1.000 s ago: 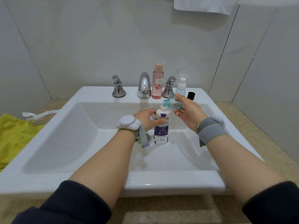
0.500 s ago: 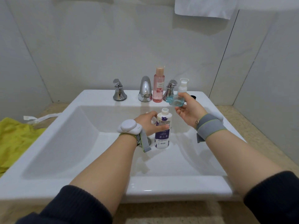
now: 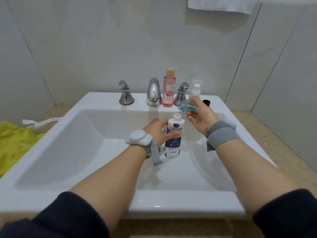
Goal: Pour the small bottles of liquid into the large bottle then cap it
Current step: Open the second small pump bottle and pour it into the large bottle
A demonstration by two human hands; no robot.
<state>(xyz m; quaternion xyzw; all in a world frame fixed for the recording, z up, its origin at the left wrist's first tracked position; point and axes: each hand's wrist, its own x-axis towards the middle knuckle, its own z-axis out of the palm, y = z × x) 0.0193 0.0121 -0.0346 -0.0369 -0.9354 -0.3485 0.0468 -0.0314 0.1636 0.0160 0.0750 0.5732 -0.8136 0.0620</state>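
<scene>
head | right hand pinches small clear blue plastic bottle, tipped | left hand grips uncapped white purple-labelled large bottle just below-left | risk: mouths misaligned, liquid spills into white sink

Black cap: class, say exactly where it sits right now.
In the head view the black cap sits on the sink's back rim, far right, just right of the pump bottle and behind the right hand.
</scene>
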